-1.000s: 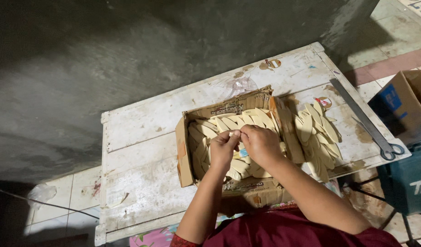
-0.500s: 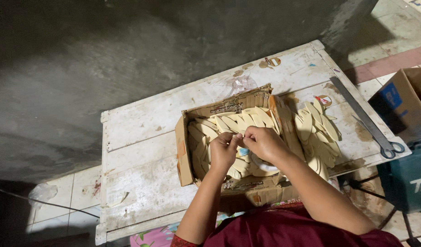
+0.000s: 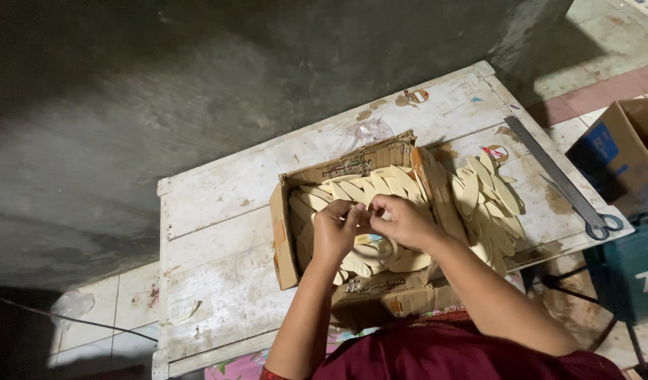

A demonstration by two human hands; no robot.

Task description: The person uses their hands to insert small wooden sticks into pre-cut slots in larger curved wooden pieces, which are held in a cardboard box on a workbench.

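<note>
Fingers of both hands were pinched together on one pale leaf-shaped cutout, left hand [image 3: 336, 229] meeting right hand [image 3: 403, 220] over the open cardboard box [image 3: 283, 246], probably to keep the thin piece steady. More cutouts [image 3: 489, 204] were fanned out at 3 o'clock of the box; scissors [image 3: 597, 224] lay further right on the white table [image 3: 218, 197].

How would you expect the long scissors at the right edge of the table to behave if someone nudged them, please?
The scissors look like metal, so probably stiff and fairly heavy. Lying flat, they would likely slide rather than roll. Their handles sit at the white table's edge, so a push might tip them off.
</note>
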